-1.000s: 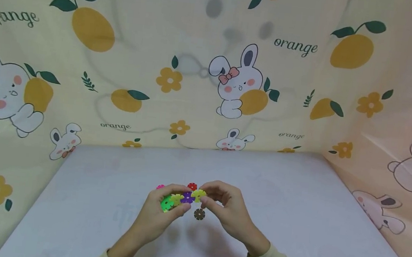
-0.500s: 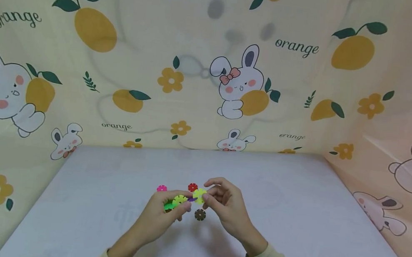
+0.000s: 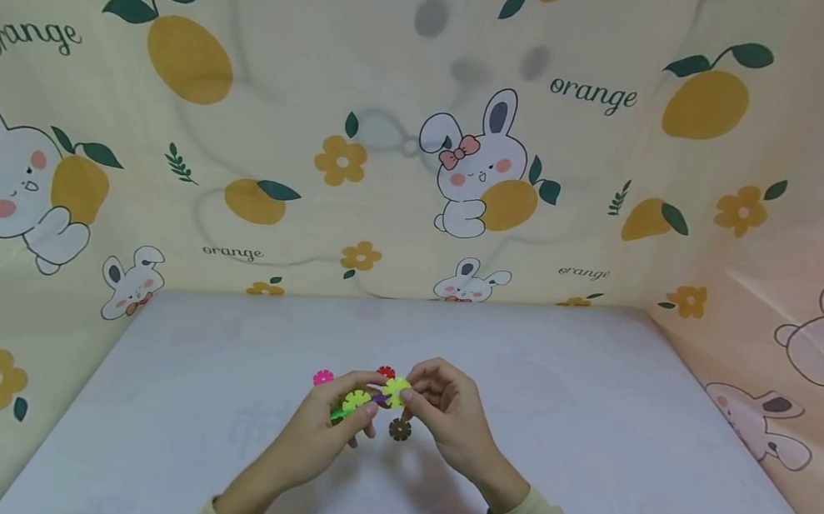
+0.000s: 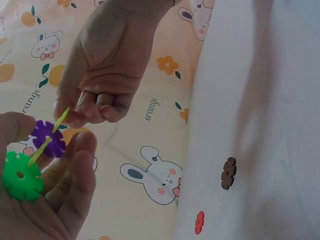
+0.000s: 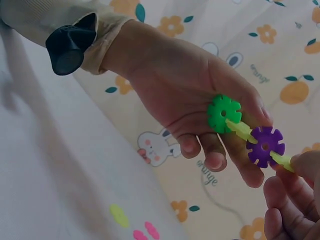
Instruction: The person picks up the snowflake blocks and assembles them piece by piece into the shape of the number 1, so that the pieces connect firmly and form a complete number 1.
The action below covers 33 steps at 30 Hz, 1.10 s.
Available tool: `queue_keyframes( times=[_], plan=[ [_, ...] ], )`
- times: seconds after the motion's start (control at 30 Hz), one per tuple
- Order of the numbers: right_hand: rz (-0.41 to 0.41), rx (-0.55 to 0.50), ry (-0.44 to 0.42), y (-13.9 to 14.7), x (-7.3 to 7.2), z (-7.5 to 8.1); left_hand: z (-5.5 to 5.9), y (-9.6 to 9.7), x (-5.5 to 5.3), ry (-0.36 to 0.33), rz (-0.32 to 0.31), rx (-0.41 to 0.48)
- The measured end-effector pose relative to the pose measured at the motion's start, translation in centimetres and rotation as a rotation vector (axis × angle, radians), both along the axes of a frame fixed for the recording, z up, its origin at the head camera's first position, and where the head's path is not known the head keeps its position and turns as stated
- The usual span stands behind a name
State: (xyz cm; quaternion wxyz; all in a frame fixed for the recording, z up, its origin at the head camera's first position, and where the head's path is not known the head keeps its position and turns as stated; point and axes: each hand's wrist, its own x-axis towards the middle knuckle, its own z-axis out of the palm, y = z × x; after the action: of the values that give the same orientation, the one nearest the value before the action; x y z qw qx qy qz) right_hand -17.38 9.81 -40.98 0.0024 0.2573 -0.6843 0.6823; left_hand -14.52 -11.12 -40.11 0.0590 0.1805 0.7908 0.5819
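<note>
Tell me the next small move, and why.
Probably press the end yellow disc deeper into the purple disc: the right hand pinches it at the purple edge while the left hand holds the chain, and the joint's depth is unclear.

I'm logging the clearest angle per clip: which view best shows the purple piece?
The right wrist view: the purple piece nearly faces the camera, its notched outline and centre hole plain. The left wrist view shows it more slanted, a yellow piece crossing its lower left. The head view shows only a thin purple sliver.
</note>
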Motion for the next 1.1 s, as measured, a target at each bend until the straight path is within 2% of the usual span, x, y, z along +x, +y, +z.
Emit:
queue_keyframes(
  times=[0.2, 0.33, 0.47, 0.73, 0.87, 1.0, 1.1],
  plan=[
    [0.000, 0.003, 0.017, -0.1, 0.0, -0.2, 0.1, -0.4, -0.2, -0.002, -0.063, -0.022],
    [-0.008, -0.004, 0.008, -0.2, 0.1, -0.3, 0.1, -0.3, -0.1, -0.005, -0.066, -0.017],
    [-0.016, -0.009, -0.008, -0.5, 0.2, -0.4, 0.1, 0.1, 0.1, 0.003, -0.042, 0.000],
    [0.042, 0.001, -0.011, -0.6, 0.1, -0.9, -0.1, 0.3, -0.1, 0.039, 0.028, 0.045],
    [0.055, 0.037, -0.027, -0.4, 0.0, -0.8, -0.1, 0.0, -0.3, 0.046, 0.040, 0.062],
    [0.032, 0.083, -0.033, 0.4, -0.6, -0.8, 0.1, -0.6, -0.5, 0.063, 0.102, 0.059],
    [-0.002, 0.137, -0.048, 1.2, -1.6, -1.4, 0.2, -1.3, -0.7, 0.089, 0.160, 0.065]
  ],
)
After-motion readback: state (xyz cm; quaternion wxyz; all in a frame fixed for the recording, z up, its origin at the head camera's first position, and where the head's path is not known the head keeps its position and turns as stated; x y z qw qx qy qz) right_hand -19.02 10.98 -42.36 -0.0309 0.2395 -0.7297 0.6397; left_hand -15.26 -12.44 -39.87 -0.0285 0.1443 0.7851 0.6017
